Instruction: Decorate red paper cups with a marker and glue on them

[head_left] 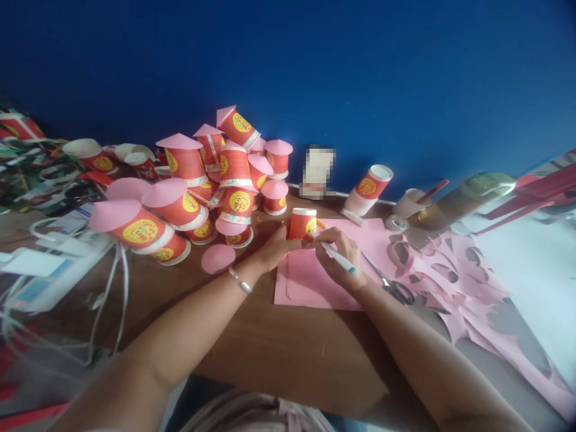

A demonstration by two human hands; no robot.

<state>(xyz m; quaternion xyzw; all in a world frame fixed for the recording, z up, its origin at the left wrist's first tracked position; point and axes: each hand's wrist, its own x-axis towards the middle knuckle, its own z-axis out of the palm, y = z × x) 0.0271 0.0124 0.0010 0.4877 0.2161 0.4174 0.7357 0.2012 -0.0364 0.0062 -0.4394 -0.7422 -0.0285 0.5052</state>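
Note:
A red paper cup (pixel 299 225) with a white rim and a yellow emblem stands at the back of the pink paper sheets (pixel 306 291). My left hand (pixel 275 247) grips it low on its left side. On the cup's right, my right hand (pixel 341 252) holds a white marker (pixel 336 255) with a teal end, its tip close to the emblem. Whether the tip touches the cup I cannot tell. Scissors (pixel 396 288) with dark handles lie just right of my right hand, partly on the pink paper.
Red cups with pink cone tops (pixel 180 159) are piled at left. A power strip (pixel 58 270) with white cables lies beyond. Pink paper scraps (pixel 463 276), a tape roll (pixel 396 224), stacked cups (pixel 369 189) and a bottle (pixel 468 195) are at right. Behind is a blue wall (pixel 288 66).

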